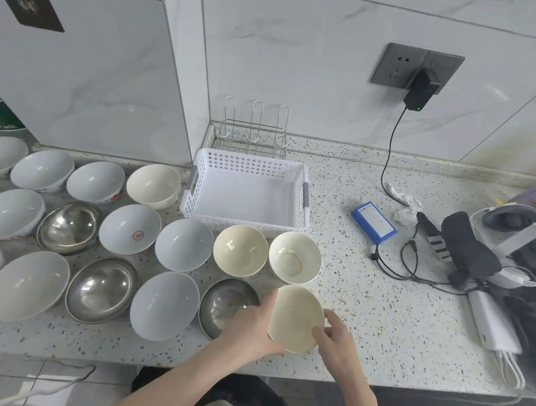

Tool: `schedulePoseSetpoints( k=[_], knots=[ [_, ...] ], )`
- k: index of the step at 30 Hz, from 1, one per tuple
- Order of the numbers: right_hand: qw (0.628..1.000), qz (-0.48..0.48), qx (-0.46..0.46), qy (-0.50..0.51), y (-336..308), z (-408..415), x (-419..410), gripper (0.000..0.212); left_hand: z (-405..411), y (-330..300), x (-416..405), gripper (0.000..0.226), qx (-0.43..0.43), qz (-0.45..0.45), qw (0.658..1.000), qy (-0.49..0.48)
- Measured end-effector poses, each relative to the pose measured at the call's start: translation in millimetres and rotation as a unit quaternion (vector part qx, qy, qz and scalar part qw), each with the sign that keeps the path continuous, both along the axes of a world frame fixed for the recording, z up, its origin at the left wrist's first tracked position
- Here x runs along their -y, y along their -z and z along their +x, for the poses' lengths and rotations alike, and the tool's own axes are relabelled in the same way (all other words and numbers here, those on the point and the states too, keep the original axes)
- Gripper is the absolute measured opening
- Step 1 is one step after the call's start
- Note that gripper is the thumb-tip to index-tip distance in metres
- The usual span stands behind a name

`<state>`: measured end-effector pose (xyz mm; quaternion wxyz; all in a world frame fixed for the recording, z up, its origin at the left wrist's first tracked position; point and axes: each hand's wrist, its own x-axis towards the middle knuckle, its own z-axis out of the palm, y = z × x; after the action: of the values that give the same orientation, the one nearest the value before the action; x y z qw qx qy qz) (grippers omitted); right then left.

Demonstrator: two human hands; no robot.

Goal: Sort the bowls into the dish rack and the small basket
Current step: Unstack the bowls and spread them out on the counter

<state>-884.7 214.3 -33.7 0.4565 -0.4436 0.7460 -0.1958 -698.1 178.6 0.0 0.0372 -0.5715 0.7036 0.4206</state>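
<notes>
2 hands are on 1 cream bowl (296,317) near the desk's (378,317) front edge: your left hand (251,326) cups its left side, your right hand (335,336) pinches the right rim. It looks tilted, so a loose grip could let it slide off the front edge. A steel bowl (224,306) sits just beside your left wrist (easy to knock). The small basket (245,190) and the dish rack (251,136) behind it, at the back edge, lie beyond 2 cream bowls (241,251) that you could clip.
</notes>
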Motion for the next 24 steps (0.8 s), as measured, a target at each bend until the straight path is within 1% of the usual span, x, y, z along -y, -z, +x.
schedulePoseSetpoints(
  k=[4, 9, 11, 13, 16, 18, 20, 24],
  knots=[
    [0.999, 0.028, 0.014, -0.022, -4.0, -0.8, 3.9, 0.029, 2.5, 4.3, -1.5, 0.097, 0.016, -0.024, 1.000, 0.009],
    [0.996, 0.059, -0.031, -0.052, -15.6, -1.6, 10.7, 0.028, 7.6, 10.8, -4.6, 0.092, -0.005, -0.032, 0.999, -0.013],
    [0.991, 0.074, -0.094, -0.065, -22.6, -1.9, 14.9, 0.036, 11.8, 9.9, -3.8, 0.081, -0.028, -0.038, 0.998, -0.040],
    [0.983, 0.076, -0.158, -0.059, -30.4, -3.8, 21.3, 0.044, 20.3, 7.1, 0.0, 0.059, -0.061, -0.059, 0.993, -0.082],
    [0.976, 0.045, -0.213, -0.029, -44.7, -4.7, 35.6, 0.043, 42.7, 1.3, 8.4, 0.030, -0.085, -0.100, 0.979, -0.154],
    [0.976, 0.010, -0.217, -0.019, -54.4, -0.2, 45.8, 0.037, 60.7, -3.8, 12.6, 0.017, -0.103, -0.093, 0.970, -0.201],
    [0.978, -0.028, -0.208, -0.020, -62.6, 10.9, 55.4, 0.032, 79.5, -8.3, 15.6, 0.009, -0.116, -0.083, 0.961, -0.238],
    [0.984, -0.067, -0.158, -0.050, -72.8, 54.0, 73.1, 0.024, 118.3, -13.9, 17.5, 0.004, -0.125, -0.098, 0.946, -0.284]
  ],
)
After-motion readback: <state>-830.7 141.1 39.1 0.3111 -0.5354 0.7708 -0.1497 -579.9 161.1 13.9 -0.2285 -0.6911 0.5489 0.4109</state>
